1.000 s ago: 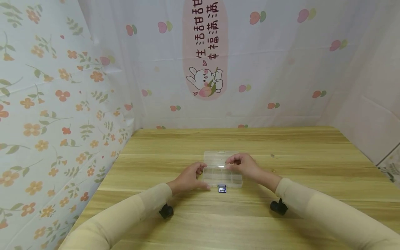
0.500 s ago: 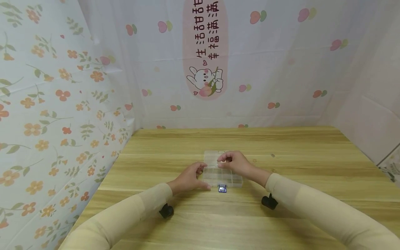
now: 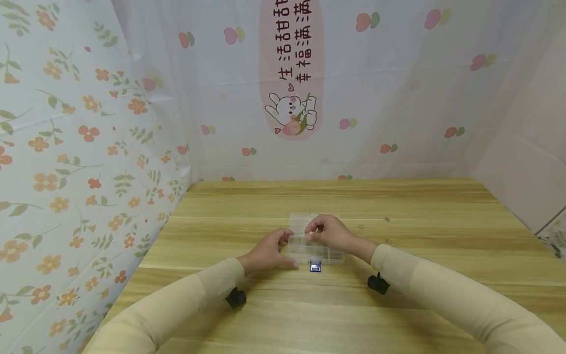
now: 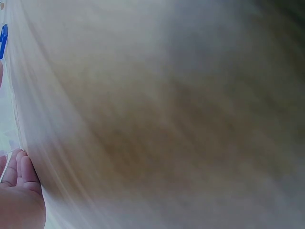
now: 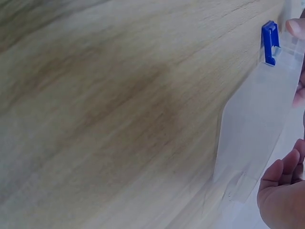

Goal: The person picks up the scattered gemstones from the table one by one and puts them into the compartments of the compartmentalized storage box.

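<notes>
A clear plastic compartment box (image 3: 322, 253) lies on the table with its lid (image 3: 299, 222) folded back behind it. On the front edge sits a blue latch (image 3: 315, 267), flipped outward; it also appears in the right wrist view (image 5: 270, 43). My left hand (image 3: 269, 251) holds the box's left end, thumb along the front and fingers at the rear left corner. Over the rear compartments is my right hand (image 3: 332, 233), its thumb and fingers curled close together. Whether something small and clear is between those fingertips cannot be made out. The left wrist view shows little of the left hand (image 4: 21, 200).
The box stands on a wooden table (image 3: 283, 309). A printed curtain (image 3: 212, 98) hangs behind the table, and a flowered one (image 3: 88, 162) along the left side. Black wrist cameras hang under both sleeves (image 3: 236, 298).
My right hand has moved left across the box, from its right side toward the middle of the rear compartments. My left hand and the box have stayed in place.
</notes>
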The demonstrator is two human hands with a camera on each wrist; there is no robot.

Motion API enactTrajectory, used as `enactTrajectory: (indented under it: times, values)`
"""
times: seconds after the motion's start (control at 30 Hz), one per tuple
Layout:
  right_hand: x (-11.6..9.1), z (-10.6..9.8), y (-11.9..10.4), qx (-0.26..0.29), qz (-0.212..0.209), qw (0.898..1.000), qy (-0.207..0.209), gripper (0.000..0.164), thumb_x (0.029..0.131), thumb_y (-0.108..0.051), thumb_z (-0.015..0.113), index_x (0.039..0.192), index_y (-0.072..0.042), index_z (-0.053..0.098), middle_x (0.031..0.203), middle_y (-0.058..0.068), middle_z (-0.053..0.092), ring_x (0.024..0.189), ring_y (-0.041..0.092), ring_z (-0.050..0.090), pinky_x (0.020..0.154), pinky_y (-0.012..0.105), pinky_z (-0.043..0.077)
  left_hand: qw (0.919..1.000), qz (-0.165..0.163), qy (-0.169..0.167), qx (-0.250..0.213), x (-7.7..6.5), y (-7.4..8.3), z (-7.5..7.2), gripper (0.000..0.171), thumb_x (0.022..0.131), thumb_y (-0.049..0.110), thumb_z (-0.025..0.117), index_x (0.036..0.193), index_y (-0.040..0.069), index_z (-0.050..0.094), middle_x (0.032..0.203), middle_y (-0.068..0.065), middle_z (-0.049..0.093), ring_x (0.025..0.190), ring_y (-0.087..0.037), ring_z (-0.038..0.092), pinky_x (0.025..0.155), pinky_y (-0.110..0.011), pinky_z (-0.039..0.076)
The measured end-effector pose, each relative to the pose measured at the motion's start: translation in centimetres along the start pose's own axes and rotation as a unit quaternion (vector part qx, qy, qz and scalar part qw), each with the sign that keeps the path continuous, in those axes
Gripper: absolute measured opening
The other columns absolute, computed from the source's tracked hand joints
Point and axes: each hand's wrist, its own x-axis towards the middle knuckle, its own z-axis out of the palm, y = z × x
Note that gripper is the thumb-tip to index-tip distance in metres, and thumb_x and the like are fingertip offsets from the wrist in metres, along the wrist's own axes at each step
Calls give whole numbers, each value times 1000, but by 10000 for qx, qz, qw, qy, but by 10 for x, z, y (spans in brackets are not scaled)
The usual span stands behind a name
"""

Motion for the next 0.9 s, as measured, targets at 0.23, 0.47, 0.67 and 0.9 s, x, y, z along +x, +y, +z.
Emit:
enactTrajectory:
  times: [0.23,0.47,0.67,0.9]
  values:
    - [0,1,0,-99,-103,9997,-179,9,82,-7,77,88,-5,71,85,2,59,67,16,47,59,28,42,10000,18,-7,-25,0,0,0,80,71,28,89,137,6,48,117,-2,52,105,-17,49,95,-36,41]
    - [2,2,-1,-254,-134,9994,-181,9,82,-8,78,88,-6,72,83,1,58,67,15,47,59,28,42,10000,11,-21,-3,-1,1,-1,80,71,27,89,137,6,48,117,-2,51,105,-17,49,94,-36,41]
    - [2,2,-3,-362,-182,9989,-223,9,82,-7,78,88,-5,72,80,0,57,66,15,45,58,27,40,9999,104,2,40,-1,0,-1,79,72,27,88,136,4,48,116,-4,52,104,-19,50,94,-36,42]
    - [2,2,-3,-481,-193,9984,-212,9,81,-8,78,87,-6,72,80,0,57,66,15,45,58,27,40,10000,89,8,17,0,-2,0,79,72,27,88,136,4,48,118,-4,52,105,-19,50,94,-38,41]
